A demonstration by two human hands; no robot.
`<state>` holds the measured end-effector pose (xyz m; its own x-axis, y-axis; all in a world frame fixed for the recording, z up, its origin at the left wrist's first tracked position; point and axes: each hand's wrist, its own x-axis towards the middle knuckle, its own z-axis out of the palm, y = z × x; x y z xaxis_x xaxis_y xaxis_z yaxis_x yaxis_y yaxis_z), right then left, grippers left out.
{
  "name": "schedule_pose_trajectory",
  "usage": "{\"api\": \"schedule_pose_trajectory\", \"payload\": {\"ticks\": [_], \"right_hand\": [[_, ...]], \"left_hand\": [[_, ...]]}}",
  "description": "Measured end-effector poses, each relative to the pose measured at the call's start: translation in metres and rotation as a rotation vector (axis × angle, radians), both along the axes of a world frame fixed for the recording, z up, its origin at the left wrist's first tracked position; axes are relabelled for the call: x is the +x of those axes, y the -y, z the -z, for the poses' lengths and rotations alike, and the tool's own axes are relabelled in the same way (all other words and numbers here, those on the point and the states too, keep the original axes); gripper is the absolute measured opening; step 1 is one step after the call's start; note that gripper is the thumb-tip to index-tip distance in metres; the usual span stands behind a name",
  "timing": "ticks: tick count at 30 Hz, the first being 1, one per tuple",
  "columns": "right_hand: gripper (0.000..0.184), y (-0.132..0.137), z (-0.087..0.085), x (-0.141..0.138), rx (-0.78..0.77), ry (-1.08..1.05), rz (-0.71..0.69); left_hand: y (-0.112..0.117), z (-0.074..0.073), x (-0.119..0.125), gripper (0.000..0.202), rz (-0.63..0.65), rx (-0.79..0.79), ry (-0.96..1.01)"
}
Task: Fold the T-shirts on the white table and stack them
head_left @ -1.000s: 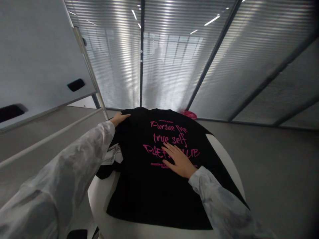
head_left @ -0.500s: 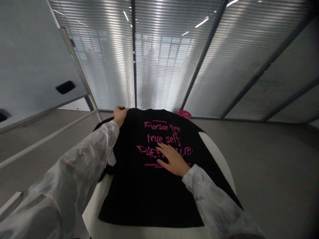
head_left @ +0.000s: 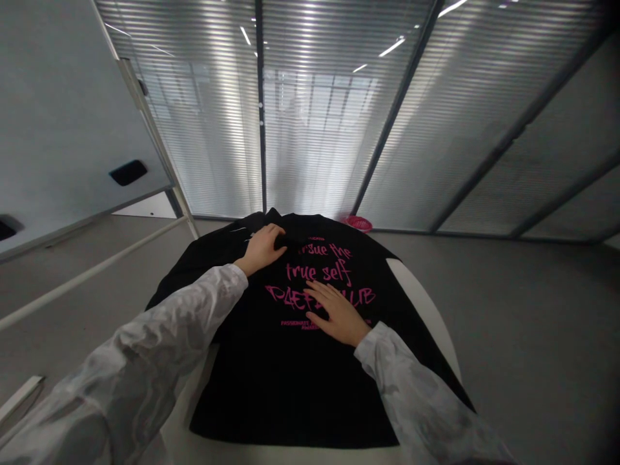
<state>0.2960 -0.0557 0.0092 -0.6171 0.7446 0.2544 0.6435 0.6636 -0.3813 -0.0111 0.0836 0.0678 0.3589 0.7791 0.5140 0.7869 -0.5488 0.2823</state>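
A black T-shirt with pink lettering lies spread over a white round table. My left hand grips a fold of the shirt's upper left part and holds it over the first printed line, near the collar. My right hand lies flat with fingers spread on the lettering at the shirt's middle, pressing it down. Both arms wear white translucent sleeves.
A whiteboard on a stand rises at the left with a rail below it. Glass walls with blinds close the back. A pink basket sits on the grey floor behind the table.
My left hand has pulled the shirt's left shoulder inward and to the right, folding it over the print's top line. My right hand has stayed flat in place.
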Motion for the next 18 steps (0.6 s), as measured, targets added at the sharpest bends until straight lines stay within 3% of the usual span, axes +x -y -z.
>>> {"api": "schedule_pose_trajectory", "payload": {"ticks": [2,4,8,12,15,18], "right_hand": [[0.058,0.000,-0.001,0.000,-0.009,-0.012,0.011],[0.056,-0.005,-0.007,0.000,-0.034,-0.029,0.006],[0.044,-0.047,-0.030,-0.004,-0.190,-0.139,0.030],[0.031,-0.123,-0.045,-0.023,-0.301,-0.321,0.234],[0.022,-0.173,-0.039,-0.044,-0.401,-0.525,0.503],[0.030,-0.203,-0.025,-0.064,-0.446,-0.622,0.626]], "left_hand": [[0.000,0.009,-0.014,0.057,-0.211,-0.009,0.012],[-0.001,0.020,-0.025,0.060,-0.286,-0.074,0.011],[0.000,0.038,-0.032,0.032,-0.248,-0.104,0.047],[0.006,0.037,-0.031,0.027,-0.224,-0.027,0.070],[0.008,0.033,-0.032,0.024,-0.165,0.017,-0.018],[0.008,0.034,-0.033,0.017,-0.099,0.028,-0.128]]}}
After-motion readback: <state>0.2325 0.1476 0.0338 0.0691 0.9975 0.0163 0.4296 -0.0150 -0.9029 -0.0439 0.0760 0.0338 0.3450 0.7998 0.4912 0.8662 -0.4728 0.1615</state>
